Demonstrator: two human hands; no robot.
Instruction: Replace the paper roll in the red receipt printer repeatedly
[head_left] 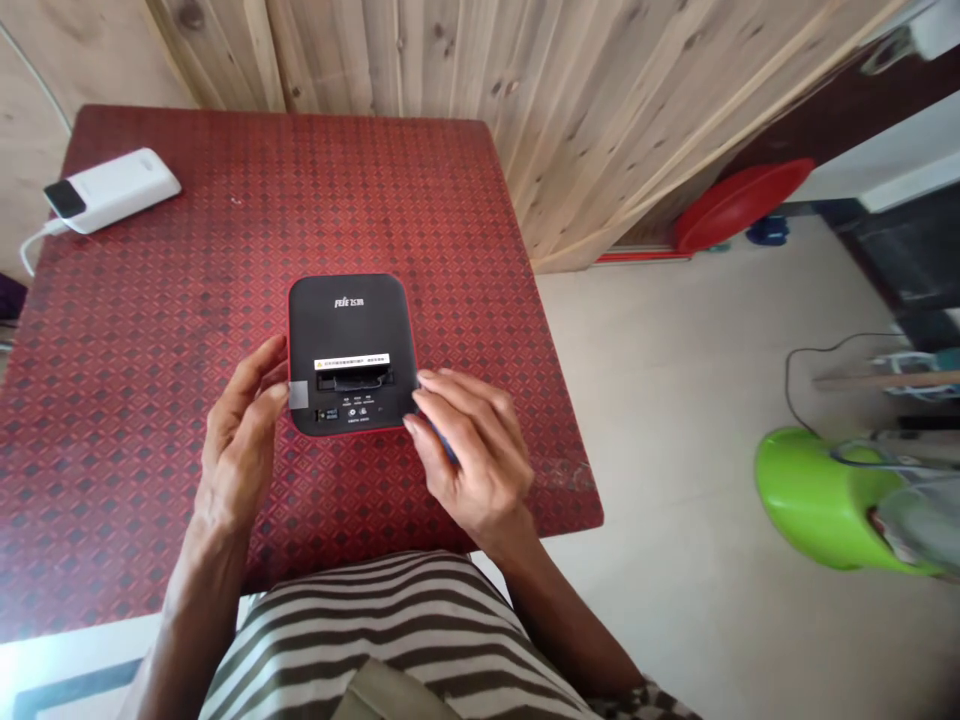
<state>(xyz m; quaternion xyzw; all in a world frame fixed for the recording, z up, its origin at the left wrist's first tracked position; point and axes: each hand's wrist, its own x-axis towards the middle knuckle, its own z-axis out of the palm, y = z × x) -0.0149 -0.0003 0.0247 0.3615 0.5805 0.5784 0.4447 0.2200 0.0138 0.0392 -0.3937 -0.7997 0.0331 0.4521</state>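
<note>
Black Feie printer [349, 320] bears white warning label [352, 362].

Surface: I'm looking down on a square table [420, 220] with a red diamond-patterned top, spreading out ahead of both hands and past the left hand [240, 440]
Between the hands: a black device [349, 320] with rounded corners and a red base sits on the tabletop, its near edge touching the left hand and the right hand [469, 450]
Well beyond the left hand: a white power bank [112, 190] lies flat near the far left corner
Beside it, further left of that hand: a white cable [34, 240] runs from the power bank's end over the table's left edge
</note>
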